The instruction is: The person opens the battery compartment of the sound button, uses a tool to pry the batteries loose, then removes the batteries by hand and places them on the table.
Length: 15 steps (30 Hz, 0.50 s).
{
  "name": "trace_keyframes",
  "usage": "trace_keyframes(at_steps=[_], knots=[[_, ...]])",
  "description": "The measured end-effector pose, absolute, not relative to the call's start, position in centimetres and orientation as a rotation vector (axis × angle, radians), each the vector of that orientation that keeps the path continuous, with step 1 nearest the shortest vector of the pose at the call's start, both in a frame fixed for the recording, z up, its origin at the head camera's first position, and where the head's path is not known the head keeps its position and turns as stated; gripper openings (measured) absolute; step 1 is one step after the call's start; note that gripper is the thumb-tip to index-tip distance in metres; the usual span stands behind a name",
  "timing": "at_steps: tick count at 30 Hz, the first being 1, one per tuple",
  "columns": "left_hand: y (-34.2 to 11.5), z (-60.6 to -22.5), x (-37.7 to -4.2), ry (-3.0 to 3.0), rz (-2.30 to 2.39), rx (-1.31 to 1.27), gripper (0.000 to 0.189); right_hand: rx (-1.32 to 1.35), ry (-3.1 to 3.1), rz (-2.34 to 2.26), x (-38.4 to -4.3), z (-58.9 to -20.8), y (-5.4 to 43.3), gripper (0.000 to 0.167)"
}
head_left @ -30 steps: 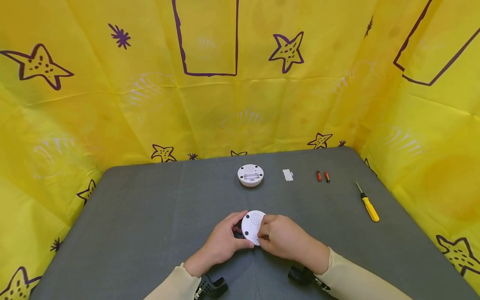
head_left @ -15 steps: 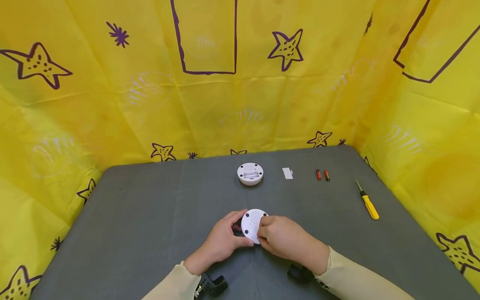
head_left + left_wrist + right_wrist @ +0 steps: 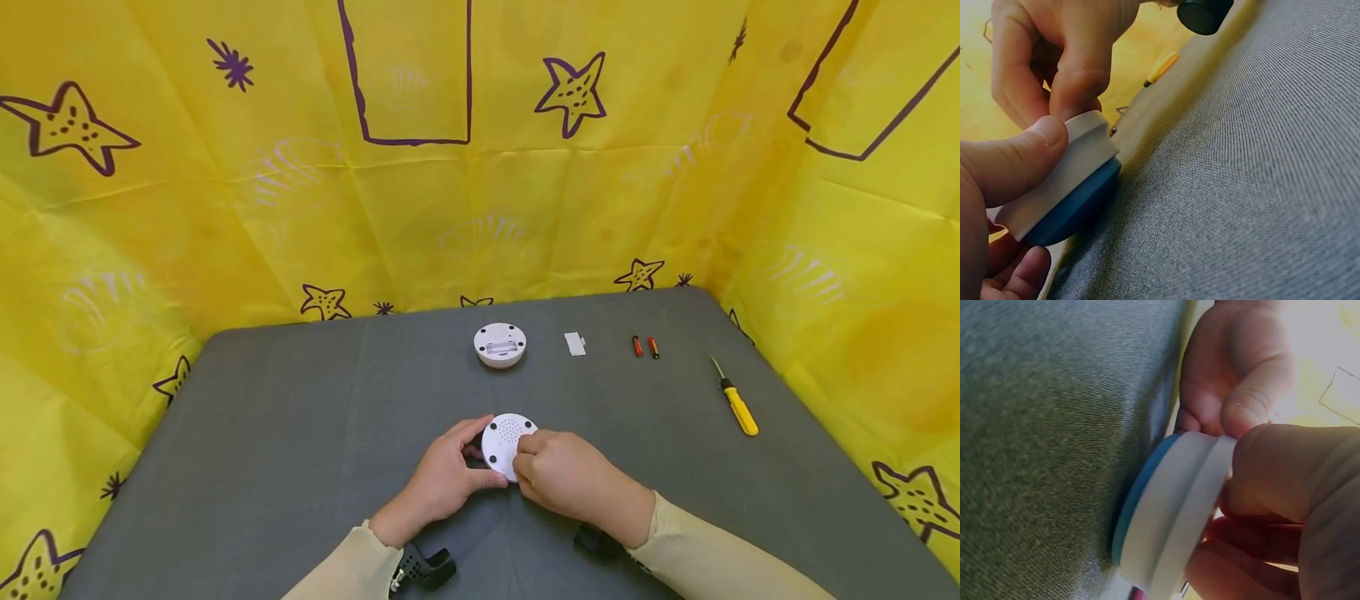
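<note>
The left hand (image 3: 444, 477) gripped a round white-and-blue plastic device (image 3: 505, 442) from nine o'clock; the right hand (image 3: 564, 475) curled over four o'clock, hold unclear.

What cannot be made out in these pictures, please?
Head view: part of the held device, covered by the right hand.
Head view: some of its fingertips, hidden by the hand.
Left wrist view: part of the left hand, cut by the left edge.
Head view: any print on the batteries, too small.
</note>
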<state>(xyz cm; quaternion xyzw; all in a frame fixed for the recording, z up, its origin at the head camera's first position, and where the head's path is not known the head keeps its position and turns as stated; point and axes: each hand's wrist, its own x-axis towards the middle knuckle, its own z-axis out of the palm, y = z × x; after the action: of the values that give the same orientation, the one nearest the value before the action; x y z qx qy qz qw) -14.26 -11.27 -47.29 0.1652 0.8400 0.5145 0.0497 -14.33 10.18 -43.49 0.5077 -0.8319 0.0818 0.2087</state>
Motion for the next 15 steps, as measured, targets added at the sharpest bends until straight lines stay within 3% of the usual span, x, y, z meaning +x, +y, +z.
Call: trace_keyframes(at_steps=[15], knots=[[-11.39,-47.78,-14.28,2.521,1.651,0.512,0.082,1.366,-2.243,0.248,-14.5,-44.28,9.92,0.021]])
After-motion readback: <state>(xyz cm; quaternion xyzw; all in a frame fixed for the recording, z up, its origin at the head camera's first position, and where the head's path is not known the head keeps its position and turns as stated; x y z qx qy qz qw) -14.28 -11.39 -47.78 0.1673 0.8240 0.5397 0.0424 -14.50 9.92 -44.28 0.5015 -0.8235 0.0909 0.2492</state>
